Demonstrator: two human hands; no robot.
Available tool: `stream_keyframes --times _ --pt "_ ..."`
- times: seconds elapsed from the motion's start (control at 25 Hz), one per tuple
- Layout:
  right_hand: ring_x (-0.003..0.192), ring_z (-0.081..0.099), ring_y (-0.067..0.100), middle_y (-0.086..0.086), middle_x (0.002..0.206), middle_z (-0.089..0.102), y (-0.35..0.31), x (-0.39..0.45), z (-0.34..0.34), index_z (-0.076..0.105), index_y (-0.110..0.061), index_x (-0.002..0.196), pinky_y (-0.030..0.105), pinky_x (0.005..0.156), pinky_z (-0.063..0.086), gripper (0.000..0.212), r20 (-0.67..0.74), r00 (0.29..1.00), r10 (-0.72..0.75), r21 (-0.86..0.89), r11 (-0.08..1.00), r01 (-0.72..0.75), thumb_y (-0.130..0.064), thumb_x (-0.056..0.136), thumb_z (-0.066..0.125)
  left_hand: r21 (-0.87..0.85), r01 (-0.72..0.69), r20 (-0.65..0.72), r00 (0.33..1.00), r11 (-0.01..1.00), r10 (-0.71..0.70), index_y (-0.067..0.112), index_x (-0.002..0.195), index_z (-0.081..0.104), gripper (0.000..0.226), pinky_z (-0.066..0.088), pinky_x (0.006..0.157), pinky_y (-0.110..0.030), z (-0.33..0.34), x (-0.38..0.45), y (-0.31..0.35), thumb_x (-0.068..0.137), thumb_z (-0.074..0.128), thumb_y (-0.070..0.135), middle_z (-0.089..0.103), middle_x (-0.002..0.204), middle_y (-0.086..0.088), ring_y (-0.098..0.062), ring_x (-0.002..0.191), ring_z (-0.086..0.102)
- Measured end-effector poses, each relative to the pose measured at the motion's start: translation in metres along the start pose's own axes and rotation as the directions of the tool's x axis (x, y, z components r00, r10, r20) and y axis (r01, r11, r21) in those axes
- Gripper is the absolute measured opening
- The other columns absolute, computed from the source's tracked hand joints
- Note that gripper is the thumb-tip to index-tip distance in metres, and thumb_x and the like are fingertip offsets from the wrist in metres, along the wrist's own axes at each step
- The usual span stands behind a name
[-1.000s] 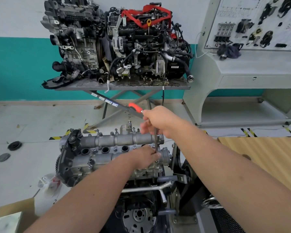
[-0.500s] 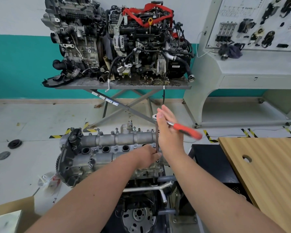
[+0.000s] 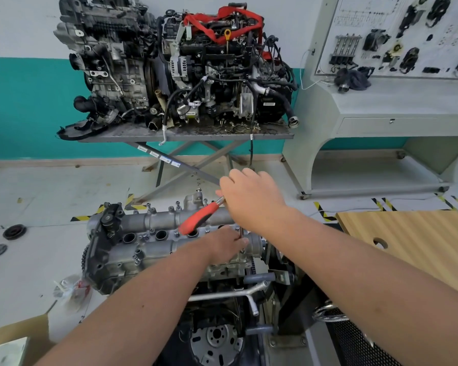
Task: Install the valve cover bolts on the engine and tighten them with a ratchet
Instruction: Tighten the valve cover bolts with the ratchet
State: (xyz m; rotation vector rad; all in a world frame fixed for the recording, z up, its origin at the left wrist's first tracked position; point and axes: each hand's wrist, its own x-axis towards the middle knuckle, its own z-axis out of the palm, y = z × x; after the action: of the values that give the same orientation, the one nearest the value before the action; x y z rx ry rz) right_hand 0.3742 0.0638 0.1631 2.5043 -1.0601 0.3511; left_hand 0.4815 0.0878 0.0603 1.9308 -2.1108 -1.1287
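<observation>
A grey aluminium valve cover (image 3: 154,249) tops the engine on the stand in front of me, with several bolts standing along its edges. My right hand (image 3: 251,199) grips the head end of a ratchet, whose red handle (image 3: 200,217) points down and left over the cover. A thin extension bar (image 3: 241,237) drops from the ratchet head to a bolt at the cover's right end. My left hand (image 3: 226,245) pinches that bar low down, just above the cover. The bolt itself is hidden by my left fingers.
Two used engines (image 3: 175,67) sit on a scissor-leg table against the teal wall. A grey training console (image 3: 386,101) stands at the right, a wooden board (image 3: 418,244) at the near right. A cardboard box (image 3: 13,339) and rubber discs (image 3: 14,231) lie on the floor at the left.
The ratchet's red handle has swung from pointing up-left, round to the right, and now down-left over the cover. My right hand turned with it; my left hand stayed on the bar.
</observation>
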Motion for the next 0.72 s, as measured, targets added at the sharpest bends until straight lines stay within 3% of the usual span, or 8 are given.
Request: stream_keyframes --times 0.2,0.32,0.36,0.4,0.48,0.56,0.64,0.72 --pt "0.06 0.043 0.019 -0.002 0.072 0.047 0.011 0.028 -0.021 0.036 -0.016 0.094 0.033 0.055 0.025 0.041 0.375 0.915 0.149 -0.02 0.988 -0.152 -0.055 0.102 0.032 0.04 -0.03 -0.026 0.999 0.999 0.031 0.022 0.081 0.051 0.04 0.046 0.081 -0.039 0.0 -0.002 0.001 0.105 0.033 0.049 0.055 0.105 -0.01 -0.024 0.089 0.058" --pt "0.061 0.052 0.018 0.001 0.073 0.055 0.019 0.036 -0.027 0.048 -0.015 0.08 0.032 0.053 0.035 0.042 0.533 0.833 0.147 0.157 0.95 -0.268 -0.048 0.102 0.037 0.054 -0.018 -0.015 1.0 0.998 0.019 0.014 0.104 0.059 0.046 0.045 0.098 -0.043 0.0 -0.003 0.0 0.104 0.032 0.052 0.052 0.129 -0.013 -0.029 0.112 0.056" --pt "0.059 0.057 0.017 0.004 0.073 0.062 0.021 0.035 -0.028 0.052 -0.014 0.079 0.028 0.052 0.039 0.036 0.599 0.788 0.141 0.312 0.865 -0.392 -0.039 0.102 0.043 0.06 -0.016 -0.017 1.0 0.998 0.017 0.011 0.117 0.058 0.051 0.042 0.103 -0.045 0.0 -0.003 0.0 0.104 0.032 0.053 0.048 0.137 -0.013 -0.03 0.12 0.053" --pt "0.058 0.063 0.017 0.007 0.073 0.069 0.02 0.032 -0.03 0.056 -0.011 0.084 0.025 0.054 0.043 0.027 0.664 0.733 0.145 0.492 0.653 -0.575 -0.029 0.101 0.047 0.069 -0.017 -0.025 1.0 0.997 0.019 0.011 0.126 0.056 0.054 0.039 0.107 -0.045 0.0 -0.004 0.0 0.104 0.032 0.054 0.045 0.142 -0.012 -0.03 0.125 0.05" --pt "0.064 0.072 0.02 0.009 0.073 0.074 0.014 0.026 -0.028 0.056 -0.006 0.107 0.029 0.063 0.044 0.016 0.756 0.63 0.177 0.649 -0.084 -0.756 -0.018 0.101 0.047 0.077 -0.029 -0.037 0.999 0.997 0.032 0.011 0.132 0.054 0.056 0.037 0.109 -0.044 0.001 -0.002 -0.001 0.103 0.031 0.054 0.042 0.146 -0.01 -0.029 0.128 0.048" --pt "0.072 0.073 0.016 0.003 0.078 0.077 0.005 0.02 -0.016 0.051 -0.014 0.114 0.03 0.064 0.038 0.014 0.785 0.555 0.276 0.59 -0.607 -0.533 -0.021 0.105 0.044 0.068 -0.029 -0.034 0.999 0.997 0.031 0.012 0.135 0.054 0.056 0.036 0.109 -0.045 0.001 -0.002 -0.001 0.104 0.032 0.053 0.041 0.147 -0.008 -0.029 0.129 0.048" --pt "0.077 0.069 0.01 -0.005 0.079 0.075 -0.005 0.015 -0.004 0.056 -0.019 0.104 0.029 0.065 0.039 0.007 0.802 0.482 0.353 0.513 -0.82 -0.253 -0.024 0.104 0.051 0.05 -0.04 -0.023 0.999 0.998 0.041 0.014 0.12 0.061 0.049 0.044 0.103 -0.045 0.001 0.002 -0.003 0.104 0.034 0.052 0.051 0.133 -0.011 -0.029 0.119 0.056" --pt "0.079 0.066 0.011 -0.005 0.08 0.069 -0.011 0.009 0.001 0.058 -0.017 0.092 0.026 0.068 0.044 0.008 0.797 0.466 0.384 0.466 -0.882 -0.071 -0.018 0.099 0.061 0.03 -0.058 -0.022 0.998 0.998 0.058 0.017 0.113 0.062 0.044 0.048 0.098 -0.046 0.002 0.004 -0.005 0.103 0.036 0.051 0.056 0.124 -0.007 -0.025 0.109 0.06"
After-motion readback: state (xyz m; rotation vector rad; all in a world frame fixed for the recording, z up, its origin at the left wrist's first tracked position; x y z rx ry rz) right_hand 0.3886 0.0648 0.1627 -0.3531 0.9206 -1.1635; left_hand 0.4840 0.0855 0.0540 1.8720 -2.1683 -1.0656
